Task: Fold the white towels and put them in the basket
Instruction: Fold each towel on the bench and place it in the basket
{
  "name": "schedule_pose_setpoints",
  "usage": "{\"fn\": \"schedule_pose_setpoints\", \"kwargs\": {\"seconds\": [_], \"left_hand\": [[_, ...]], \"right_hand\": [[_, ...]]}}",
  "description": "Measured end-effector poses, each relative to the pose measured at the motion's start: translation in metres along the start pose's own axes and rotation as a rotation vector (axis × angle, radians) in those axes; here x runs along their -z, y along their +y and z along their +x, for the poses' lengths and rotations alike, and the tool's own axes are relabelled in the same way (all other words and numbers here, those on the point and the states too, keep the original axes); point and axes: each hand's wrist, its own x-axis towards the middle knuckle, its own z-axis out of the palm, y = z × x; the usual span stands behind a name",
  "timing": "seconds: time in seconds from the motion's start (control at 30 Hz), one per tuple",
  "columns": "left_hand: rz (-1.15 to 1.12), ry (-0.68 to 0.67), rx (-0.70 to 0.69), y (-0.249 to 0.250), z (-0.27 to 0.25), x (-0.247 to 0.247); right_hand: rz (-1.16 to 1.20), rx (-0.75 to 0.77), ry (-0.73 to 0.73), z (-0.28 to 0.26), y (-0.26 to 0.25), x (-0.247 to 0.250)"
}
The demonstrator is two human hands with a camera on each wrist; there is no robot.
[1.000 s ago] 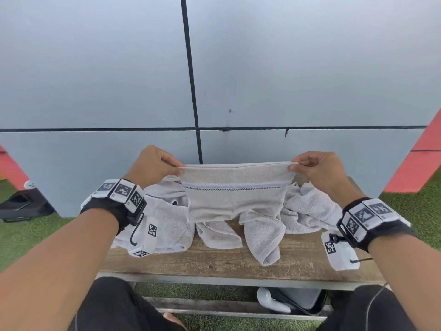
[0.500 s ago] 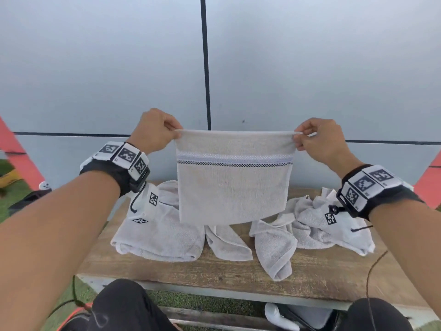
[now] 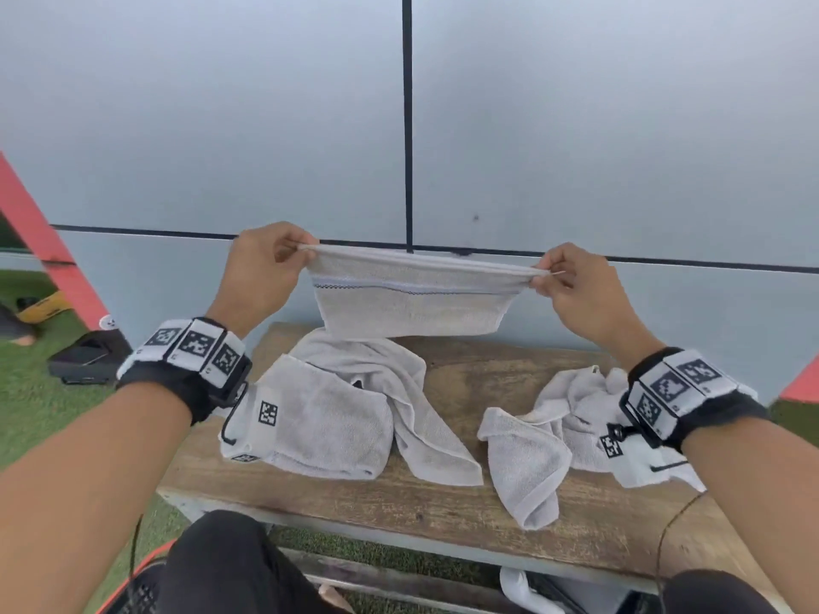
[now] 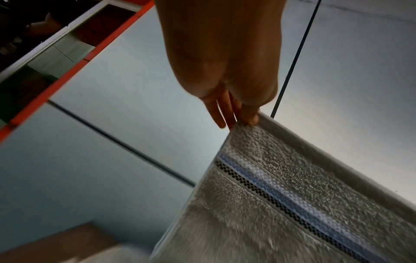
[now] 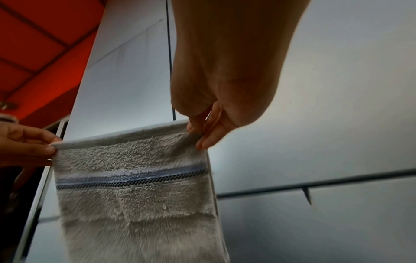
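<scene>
Towel [image 3: 412, 303], white with a blue-and-black woven band, hangs stretched in the air above a wooden bench [image 3: 443, 502], its top corners pinched by the left hand [image 3: 261, 270] and right hand [image 3: 580, 290], fingers curled on the hem. Two crumpled towels [image 3: 354, 414] and [image 3: 540, 445] lie on the bench below, well apart, before a grey panelled wall [image 3: 576, 126].
</scene>
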Motion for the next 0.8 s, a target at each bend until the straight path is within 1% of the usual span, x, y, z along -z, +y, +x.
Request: {"fn": "schedule_pose_setpoints", "kwargs": {"seconds": [0.03,0.1,0.17,0.2,0.23,0.27,0.33,0.43,0.53,0.63,0.73,0.8], "left_hand": [[0.004,-0.098,0.046,-0.010,-0.020,0.001],[0.029,-0.344,0.145,-0.036,-0.062,0.000],[0.126,-0.571,0.218,-0.063,-0.101,-0.002],[0.165,-0.657,0.253,-0.075,-0.118,-0.003],[0.194,-0.712,0.285,-0.084,-0.133,-0.003],[0.209,-0.735,0.318,-0.091,-0.145,-0.003],[0.204,-0.747,0.374,-0.095,-0.161,-0.003],[0.123,-0.794,0.405,-0.094,-0.167,0.001],[0.134,-0.784,0.388,-0.098,-0.158,0.004],[0.123,-0.716,0.380,-0.102,-0.142,0.001],[0.140,-0.613,0.374,-0.103,-0.119,-0.009],[0.187,-0.567,0.364,-0.107,-0.103,-0.020]], "right_hand": [[-0.031,-0.035,-0.105,-0.015,0.014,-0.007],[-0.097,-0.080,-0.341,-0.049,0.038,-0.020],[-0.135,-0.086,-0.573,-0.084,0.055,-0.032],[-0.165,-0.086,-0.685,-0.100,0.061,-0.037],[-0.206,-0.082,-0.785,-0.112,0.066,-0.041],[-0.251,-0.067,-0.858,-0.121,0.070,-0.043],[-0.289,-0.046,-0.930,-0.131,0.073,-0.044],[-0.227,-0.082,-0.905,-0.133,0.068,-0.039],[-0.127,-0.133,-0.827,-0.126,0.069,-0.040],[-0.047,-0.157,-0.689,-0.109,0.075,-0.049],[-0.089,-0.170,-0.553,-0.087,0.080,-0.063],[-0.144,-0.193,-0.491,-0.071,0.084,-0.075]]}}
